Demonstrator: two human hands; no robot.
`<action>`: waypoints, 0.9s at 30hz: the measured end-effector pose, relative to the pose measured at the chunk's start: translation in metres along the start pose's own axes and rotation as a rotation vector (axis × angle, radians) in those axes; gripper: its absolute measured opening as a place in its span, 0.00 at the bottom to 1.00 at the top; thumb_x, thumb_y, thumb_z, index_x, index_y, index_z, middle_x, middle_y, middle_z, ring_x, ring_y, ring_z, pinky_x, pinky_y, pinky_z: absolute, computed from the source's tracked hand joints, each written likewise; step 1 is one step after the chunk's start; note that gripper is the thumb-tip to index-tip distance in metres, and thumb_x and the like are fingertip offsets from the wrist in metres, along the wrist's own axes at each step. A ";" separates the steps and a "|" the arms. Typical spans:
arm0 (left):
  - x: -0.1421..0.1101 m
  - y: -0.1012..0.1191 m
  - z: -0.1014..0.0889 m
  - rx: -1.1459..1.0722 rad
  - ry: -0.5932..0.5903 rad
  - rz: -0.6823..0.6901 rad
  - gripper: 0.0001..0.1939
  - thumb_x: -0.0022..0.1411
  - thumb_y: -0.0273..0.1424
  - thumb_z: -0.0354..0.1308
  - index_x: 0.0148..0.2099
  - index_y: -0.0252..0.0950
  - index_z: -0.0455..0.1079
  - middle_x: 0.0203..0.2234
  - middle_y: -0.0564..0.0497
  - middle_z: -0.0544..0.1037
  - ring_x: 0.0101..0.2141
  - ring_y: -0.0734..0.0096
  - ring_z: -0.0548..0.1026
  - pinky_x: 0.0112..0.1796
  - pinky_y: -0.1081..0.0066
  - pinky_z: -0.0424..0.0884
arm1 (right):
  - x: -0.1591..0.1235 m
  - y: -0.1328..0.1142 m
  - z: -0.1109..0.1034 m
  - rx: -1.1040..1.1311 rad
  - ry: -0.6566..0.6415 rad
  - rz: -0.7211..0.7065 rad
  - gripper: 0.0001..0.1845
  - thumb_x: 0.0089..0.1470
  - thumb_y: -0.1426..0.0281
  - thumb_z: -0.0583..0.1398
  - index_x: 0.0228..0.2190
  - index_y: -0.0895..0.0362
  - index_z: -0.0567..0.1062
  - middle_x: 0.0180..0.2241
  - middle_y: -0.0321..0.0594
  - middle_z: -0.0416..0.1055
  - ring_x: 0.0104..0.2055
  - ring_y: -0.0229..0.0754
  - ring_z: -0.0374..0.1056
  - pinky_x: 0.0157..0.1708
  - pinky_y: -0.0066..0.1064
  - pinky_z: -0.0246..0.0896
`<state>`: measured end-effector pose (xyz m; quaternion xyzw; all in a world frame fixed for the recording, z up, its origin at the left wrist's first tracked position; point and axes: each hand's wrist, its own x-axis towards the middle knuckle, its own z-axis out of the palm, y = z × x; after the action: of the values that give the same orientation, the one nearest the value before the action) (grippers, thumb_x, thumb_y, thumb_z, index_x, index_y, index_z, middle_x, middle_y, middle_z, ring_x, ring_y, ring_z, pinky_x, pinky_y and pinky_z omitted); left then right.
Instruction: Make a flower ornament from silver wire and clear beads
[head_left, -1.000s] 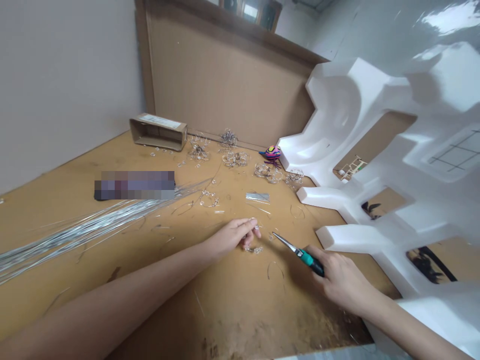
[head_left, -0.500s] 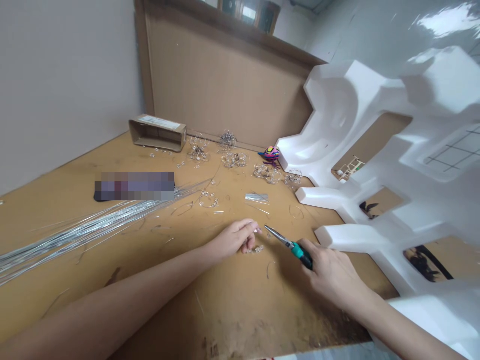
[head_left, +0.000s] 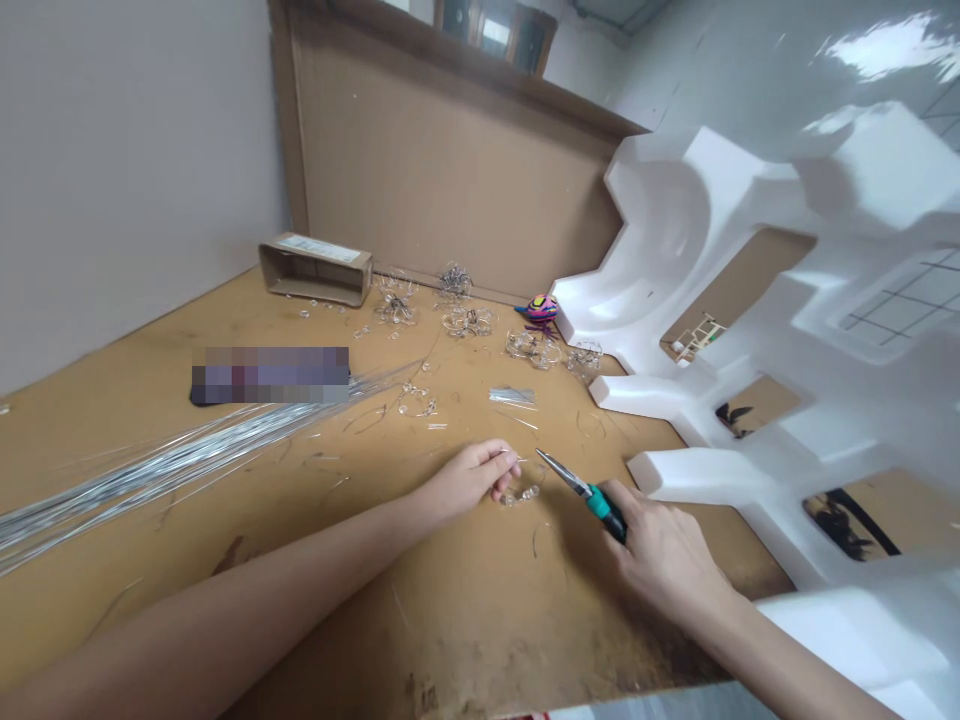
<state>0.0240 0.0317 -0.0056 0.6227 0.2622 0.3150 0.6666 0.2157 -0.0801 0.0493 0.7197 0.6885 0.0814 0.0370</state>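
Observation:
Near the middle of the table, my left hand (head_left: 484,472) pinches a short thin wire (head_left: 523,459) between thumb and fingers, its end pointing right. Clear beads (head_left: 520,496) hang or lie just under those fingers; whether they are strung on the wire I cannot tell. My right hand (head_left: 664,535) is wrapped round the green and black handles of long-nose pliers (head_left: 576,482). The plier tips point up and left, a small gap away from the wire end. Farther back, a small stack of cut wires (head_left: 512,397) lies beside a loose curl of beads (head_left: 417,401).
A long bundle of silvery wires (head_left: 195,455) spans the left, beside a blurred-out dark object (head_left: 270,376). Behind are an open cardboard box (head_left: 315,268), several beaded wire clusters (head_left: 469,320) and a colourful bird-like figure (head_left: 541,308). White foam packing (head_left: 675,475) borders the right.
The plier tips have shifted slightly right, away from my left hand. The wire end now shows more clearly beyond my left fingers, and the beads beneath have moved a little right.

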 end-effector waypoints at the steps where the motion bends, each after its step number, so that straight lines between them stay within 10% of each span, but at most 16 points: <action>1: 0.000 -0.001 0.001 0.000 -0.006 0.010 0.14 0.57 0.40 0.48 0.28 0.34 0.61 0.15 0.59 0.61 0.18 0.80 0.60 0.24 0.76 0.58 | 0.000 -0.001 0.002 0.002 0.024 -0.016 0.02 0.48 0.70 0.51 0.29 0.53 0.62 0.25 0.34 0.68 0.25 0.40 0.64 0.21 0.27 0.38; 10: -0.002 -0.007 0.006 -0.051 0.019 0.013 0.12 0.57 0.38 0.48 0.27 0.34 0.60 0.16 0.58 0.63 0.19 0.79 0.61 0.24 0.76 0.60 | 0.003 -0.001 0.009 -0.177 0.283 -0.135 0.14 0.46 0.67 0.55 0.38 0.54 0.68 0.31 0.41 0.66 0.34 0.45 0.61 0.33 0.32 0.47; 27: -0.011 -0.007 0.011 0.359 0.159 0.113 0.14 0.62 0.36 0.39 0.26 0.37 0.56 0.18 0.57 0.61 0.23 0.75 0.62 0.27 0.75 0.59 | 0.001 -0.004 -0.003 -0.213 0.384 -0.192 0.14 0.49 0.64 0.54 0.39 0.53 0.70 0.31 0.41 0.67 0.34 0.44 0.62 0.31 0.32 0.48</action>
<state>0.0257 0.0165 -0.0123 0.7184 0.3303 0.3483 0.5034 0.2116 -0.0793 0.0516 0.6143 0.7357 0.2850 -0.0113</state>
